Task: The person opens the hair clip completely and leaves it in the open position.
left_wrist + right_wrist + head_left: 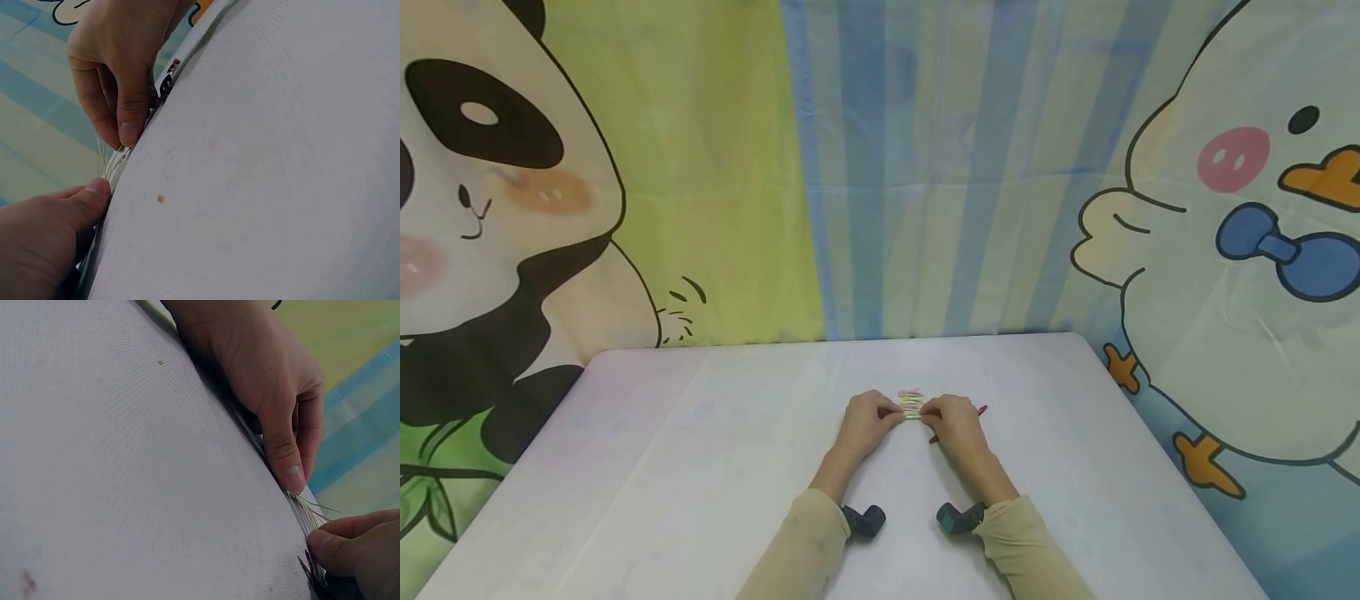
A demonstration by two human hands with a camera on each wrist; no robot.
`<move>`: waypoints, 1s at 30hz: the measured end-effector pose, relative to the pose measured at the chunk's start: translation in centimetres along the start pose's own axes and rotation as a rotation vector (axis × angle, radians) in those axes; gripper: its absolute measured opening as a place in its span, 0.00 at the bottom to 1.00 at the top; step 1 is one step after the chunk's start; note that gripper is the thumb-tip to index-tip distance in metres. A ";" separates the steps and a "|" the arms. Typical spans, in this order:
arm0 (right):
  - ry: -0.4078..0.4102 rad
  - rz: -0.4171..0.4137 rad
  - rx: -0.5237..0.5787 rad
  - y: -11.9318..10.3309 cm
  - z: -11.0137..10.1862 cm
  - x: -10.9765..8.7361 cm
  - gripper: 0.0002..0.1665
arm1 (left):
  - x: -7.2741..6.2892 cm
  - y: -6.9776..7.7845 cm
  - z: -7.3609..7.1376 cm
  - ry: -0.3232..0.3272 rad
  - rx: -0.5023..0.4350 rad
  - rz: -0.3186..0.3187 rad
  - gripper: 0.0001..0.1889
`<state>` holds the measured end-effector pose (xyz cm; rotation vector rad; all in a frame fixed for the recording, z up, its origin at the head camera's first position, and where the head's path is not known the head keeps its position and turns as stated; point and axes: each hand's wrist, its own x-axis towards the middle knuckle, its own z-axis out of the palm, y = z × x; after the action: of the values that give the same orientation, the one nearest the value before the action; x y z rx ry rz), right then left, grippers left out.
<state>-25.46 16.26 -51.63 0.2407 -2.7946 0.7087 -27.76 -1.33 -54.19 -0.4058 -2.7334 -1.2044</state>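
Note:
In the head view a small patch of thin strands point(911, 400), pink, green and yellow, lies between the two hands. My left hand point(868, 421) pinches the patch's near left end between thumb and fingers. Opposite it, my right hand point(957, 427) pinches the right end the same way. Seen from the left wrist, fine pale green strands point(107, 164) fan out loosely between the fingertips. A slim dark red tool point(982, 410) lies on the table, partly hidden under the right hand; its pointed dark tips point(304, 565) show in the right wrist view.
The white tabletop point(700, 467) extends around both hands. A patterned curtain point(925, 167) hangs behind its far edge. A dark wrist camera point(865, 521) sits on the left wrist and another wrist camera point(959, 518) on the right. A tiny brown speck point(160, 199) marks the cloth.

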 end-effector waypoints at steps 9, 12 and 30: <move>0.016 -0.025 -0.008 0.0 -0.1 -0.1 0.04 | 0.0 0.0 0.0 0.004 -0.003 -0.008 0.05; 0.013 -0.019 -0.013 -0.1 -0.1 -0.1 0.04 | 0.0 0.0 -0.1 0.003 -0.003 -0.008 0.04; 0.044 -0.046 -0.049 0.0 0.0 -0.3 0.03 | -0.3 0.2 -0.1 0.020 -0.007 0.015 0.04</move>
<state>-25.21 16.29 -51.73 0.2754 -2.7515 0.6266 -27.46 -1.35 -54.01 -0.4125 -2.7053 -1.2076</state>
